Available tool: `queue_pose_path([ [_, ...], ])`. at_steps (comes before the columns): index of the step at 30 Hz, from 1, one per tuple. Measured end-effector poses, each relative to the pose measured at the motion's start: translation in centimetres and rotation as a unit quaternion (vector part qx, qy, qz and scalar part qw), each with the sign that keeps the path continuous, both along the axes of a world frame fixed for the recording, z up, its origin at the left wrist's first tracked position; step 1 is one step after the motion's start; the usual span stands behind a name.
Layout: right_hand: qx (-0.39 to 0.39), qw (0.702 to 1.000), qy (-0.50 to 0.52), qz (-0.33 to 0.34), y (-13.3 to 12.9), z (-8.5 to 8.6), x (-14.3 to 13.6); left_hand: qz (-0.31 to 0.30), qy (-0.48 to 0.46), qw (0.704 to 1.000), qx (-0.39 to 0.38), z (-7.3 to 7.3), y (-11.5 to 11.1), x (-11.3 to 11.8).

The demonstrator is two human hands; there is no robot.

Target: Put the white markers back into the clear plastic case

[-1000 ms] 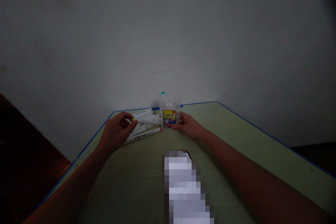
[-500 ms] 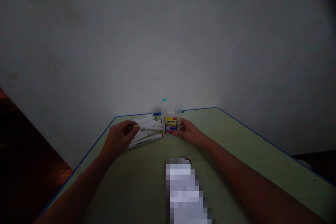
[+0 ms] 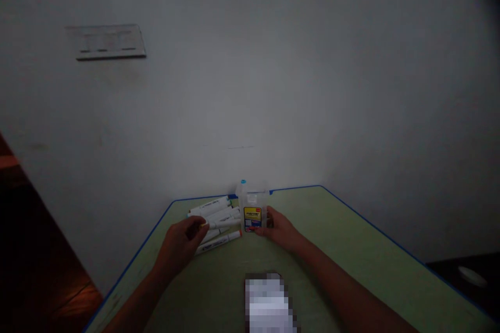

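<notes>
The left hand (image 3: 183, 242) had its thumb and fingers pinched on a slim white marker with a yellow end (image 3: 221, 224), level above the loose markers. The right hand (image 3: 279, 229) clasped the side of the clear plastic marker case (image 3: 252, 213), upright near the pale-green table's (image 3: 336, 229) back edge.

Word "marker" on yellow top part of label (image 3: 252, 214), stuck on front of clear box (image 3: 252, 199). Small red patch (image 3: 258, 210) at label's one o'clock, writing too tiny to read. White pens (image 3: 211, 206), box's nine o'clock: black writing, too blurry.
</notes>
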State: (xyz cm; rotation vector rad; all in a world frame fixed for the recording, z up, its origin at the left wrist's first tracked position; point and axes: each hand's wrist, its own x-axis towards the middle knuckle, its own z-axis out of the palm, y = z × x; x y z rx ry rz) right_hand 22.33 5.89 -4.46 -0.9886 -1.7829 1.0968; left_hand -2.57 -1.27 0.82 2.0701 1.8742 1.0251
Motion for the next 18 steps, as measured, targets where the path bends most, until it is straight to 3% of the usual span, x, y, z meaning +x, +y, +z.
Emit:
queue_pose_path([
  [8, -0.02, 1.0, 0.003, -0.014, -0.41, 0.37, 0.14, 0.032, 0.024, 0.999, 0.026, -0.79, 0.95, -0.73],
  [18, -0.055, 0.998, 0.038, 0.018, -0.15, 1.02, 0.65, -0.01, 0.031, 0.999, 0.014, -0.64, 0.71, 0.25],
])
